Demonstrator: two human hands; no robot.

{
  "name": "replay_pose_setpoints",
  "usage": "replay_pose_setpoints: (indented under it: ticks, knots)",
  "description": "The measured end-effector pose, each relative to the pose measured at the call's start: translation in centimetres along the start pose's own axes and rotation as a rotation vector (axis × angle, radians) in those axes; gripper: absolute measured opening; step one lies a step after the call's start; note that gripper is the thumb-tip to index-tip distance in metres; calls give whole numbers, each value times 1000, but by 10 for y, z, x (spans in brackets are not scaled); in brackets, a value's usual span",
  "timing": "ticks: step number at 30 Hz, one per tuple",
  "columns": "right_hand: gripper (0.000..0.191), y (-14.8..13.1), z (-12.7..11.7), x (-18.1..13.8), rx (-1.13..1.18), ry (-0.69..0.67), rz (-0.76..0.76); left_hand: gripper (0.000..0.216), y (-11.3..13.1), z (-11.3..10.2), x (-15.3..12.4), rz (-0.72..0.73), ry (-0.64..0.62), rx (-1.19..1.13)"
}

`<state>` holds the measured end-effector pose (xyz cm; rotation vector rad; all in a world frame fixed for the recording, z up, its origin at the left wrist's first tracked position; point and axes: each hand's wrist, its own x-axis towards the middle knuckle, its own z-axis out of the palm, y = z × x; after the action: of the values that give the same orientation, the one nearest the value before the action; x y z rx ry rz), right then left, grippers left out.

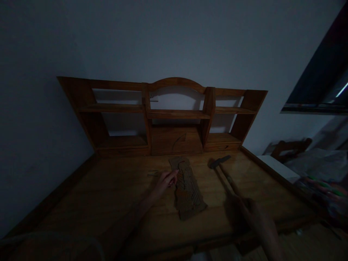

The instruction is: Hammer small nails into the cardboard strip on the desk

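A carved wooden panel (187,188) lies flat on the wooden desk (108,195). My left hand (164,183) rests at the panel's left edge, fingers pinched together on something small I cannot make out. My right hand (244,212) is closed round the wooden handle of a hammer (224,170), whose dark metal head points toward the back of the desk, right of the panel. A few thin items (153,173) lie on the desk just left of my left hand. The room is dim.
A wooden hutch (174,114) with open shelves stands along the desk's back edge against a pale wall. To the right are a wooden chair (290,146), a white surface and cluttered items. A dark window is at the upper right.
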<state>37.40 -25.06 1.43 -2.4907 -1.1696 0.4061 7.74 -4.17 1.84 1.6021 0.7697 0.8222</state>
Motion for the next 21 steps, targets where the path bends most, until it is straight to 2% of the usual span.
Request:
replay_pose_setpoints:
  ticks: [6,13,21]
  knots:
    - [46,13,-3,-10,-5,-2,-53,53,1,2,0,6,-1,24]
    - [55,-1,0,2,-10,40,-36,54,-7,0,2,-8,-3,22]
    - [53,11,-5,6,-62,44,-8,51,-5,1,1,-9,-2,9]
